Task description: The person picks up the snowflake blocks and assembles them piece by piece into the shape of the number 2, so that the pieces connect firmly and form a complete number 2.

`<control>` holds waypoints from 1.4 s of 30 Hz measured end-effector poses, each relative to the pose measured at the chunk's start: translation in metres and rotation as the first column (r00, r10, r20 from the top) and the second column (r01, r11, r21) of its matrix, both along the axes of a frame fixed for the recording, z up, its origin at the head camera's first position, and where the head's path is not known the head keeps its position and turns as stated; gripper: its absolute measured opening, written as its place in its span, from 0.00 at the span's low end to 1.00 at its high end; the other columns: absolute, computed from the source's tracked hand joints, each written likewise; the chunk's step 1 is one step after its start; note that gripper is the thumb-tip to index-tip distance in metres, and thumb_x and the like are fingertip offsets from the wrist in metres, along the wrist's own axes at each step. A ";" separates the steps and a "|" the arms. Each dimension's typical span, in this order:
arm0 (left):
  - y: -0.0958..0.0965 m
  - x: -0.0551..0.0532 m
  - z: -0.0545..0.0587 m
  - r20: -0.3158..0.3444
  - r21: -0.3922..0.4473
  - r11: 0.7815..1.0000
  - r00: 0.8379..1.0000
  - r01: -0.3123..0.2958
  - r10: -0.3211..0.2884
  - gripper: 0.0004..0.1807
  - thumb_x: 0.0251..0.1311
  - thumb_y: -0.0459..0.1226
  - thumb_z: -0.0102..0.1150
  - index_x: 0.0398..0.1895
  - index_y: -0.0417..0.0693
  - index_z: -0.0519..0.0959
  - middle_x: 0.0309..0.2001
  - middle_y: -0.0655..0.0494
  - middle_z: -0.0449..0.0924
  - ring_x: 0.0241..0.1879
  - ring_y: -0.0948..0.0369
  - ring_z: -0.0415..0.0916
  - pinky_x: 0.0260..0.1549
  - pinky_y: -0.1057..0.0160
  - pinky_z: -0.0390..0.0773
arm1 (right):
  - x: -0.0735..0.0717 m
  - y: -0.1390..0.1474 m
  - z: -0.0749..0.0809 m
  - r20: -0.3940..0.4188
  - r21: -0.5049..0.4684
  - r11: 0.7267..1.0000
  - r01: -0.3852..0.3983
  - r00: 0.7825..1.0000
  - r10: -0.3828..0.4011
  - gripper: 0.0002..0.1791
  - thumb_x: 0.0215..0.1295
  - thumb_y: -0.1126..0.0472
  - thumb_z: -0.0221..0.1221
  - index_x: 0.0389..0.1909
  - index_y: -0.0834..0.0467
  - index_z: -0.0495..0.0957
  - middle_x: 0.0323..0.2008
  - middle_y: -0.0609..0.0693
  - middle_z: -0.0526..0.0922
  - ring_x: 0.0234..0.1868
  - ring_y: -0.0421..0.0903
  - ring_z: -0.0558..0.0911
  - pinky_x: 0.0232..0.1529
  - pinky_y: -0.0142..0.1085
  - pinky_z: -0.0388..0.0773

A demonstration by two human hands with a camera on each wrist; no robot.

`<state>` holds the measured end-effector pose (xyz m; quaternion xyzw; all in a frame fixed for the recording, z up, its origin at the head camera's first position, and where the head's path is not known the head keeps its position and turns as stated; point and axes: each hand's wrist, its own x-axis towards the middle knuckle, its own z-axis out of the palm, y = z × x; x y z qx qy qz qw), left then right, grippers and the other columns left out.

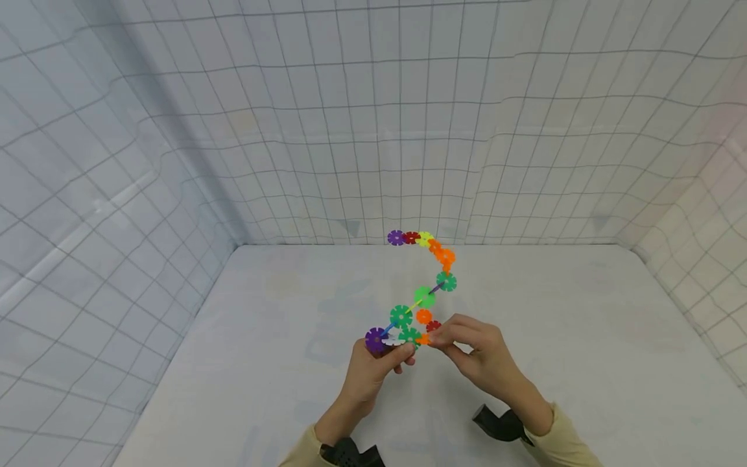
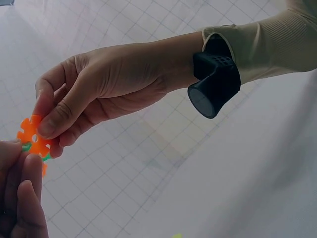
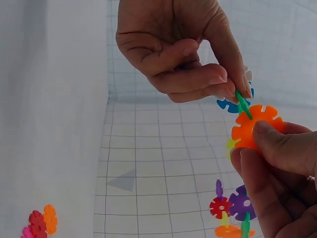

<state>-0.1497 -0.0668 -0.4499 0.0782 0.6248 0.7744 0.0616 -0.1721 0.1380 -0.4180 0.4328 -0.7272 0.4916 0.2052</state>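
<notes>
A chain of colourful notched plastic discs (image 1: 401, 316) curves from my hands to the far side of the table, ending in a purple disc (image 1: 396, 237). With thumb and fingers, my left hand (image 1: 370, 376) pinches a green notched disc (image 3: 242, 105) near the chain's close end. My right hand (image 1: 478, 353) pinches an orange notched disc (image 3: 257, 126), its thumb across the face. In the right wrist view, the orange disc meets the green one edge to edge, at an angle. Fingers partly cover both discs.
Near my right hand are an orange disc (image 1: 424, 316) and a red disc (image 1: 433, 326); whether they join the chain I cannot tell. A white table (image 1: 262, 363) lies below, with grid-patterned sheeting (image 1: 373, 130) around it. Black camera mounts (image 1: 502, 425) sit on both wrists.
</notes>
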 end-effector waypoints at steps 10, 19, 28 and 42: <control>0.003 -0.001 -0.005 -0.016 0.074 0.997 0.999 -0.039 0.041 0.08 0.58 0.30 0.62 0.36 0.30 0.80 0.25 0.53 0.82 0.27 0.60 0.79 0.24 0.68 0.73 | -0.008 0.007 -0.004 0.064 0.027 1.000 -0.014 0.998 0.013 0.20 0.45 0.78 0.69 0.38 0.57 0.81 0.36 0.49 0.83 0.37 0.45 0.82 0.37 0.32 0.79; 0.001 -0.002 -0.004 0.004 0.098 0.993 0.998 -0.063 0.063 0.08 0.58 0.31 0.62 0.35 0.31 0.80 0.25 0.53 0.82 0.27 0.60 0.79 0.23 0.68 0.74 | -0.034 0.045 -0.017 0.193 0.284 0.934 0.216 0.941 -0.276 0.11 0.51 0.71 0.69 0.35 0.55 0.82 0.33 0.42 0.82 0.33 0.39 0.79 0.33 0.34 0.79; 0.000 -0.001 -0.003 0.021 0.106 0.992 0.998 -0.063 0.061 0.09 0.58 0.32 0.63 0.35 0.31 0.79 0.25 0.54 0.82 0.27 0.61 0.79 0.23 0.68 0.74 | -0.053 0.052 -0.057 0.357 0.607 0.773 0.184 0.805 -0.473 0.16 0.53 0.62 0.69 0.44 0.61 0.82 0.35 0.49 0.78 0.36 0.47 0.75 0.36 0.39 0.75; -0.004 -0.002 -0.001 -0.016 0.096 0.995 1.000 -0.020 0.021 0.02 0.59 0.31 0.62 0.33 0.42 0.82 0.26 0.53 0.83 0.28 0.61 0.79 0.24 0.68 0.74 | -0.056 0.058 -0.076 0.436 0.596 0.794 0.122 0.781 -0.447 0.13 0.48 0.64 0.71 0.33 0.58 0.78 0.30 0.46 0.71 0.31 0.45 0.69 0.32 0.38 0.70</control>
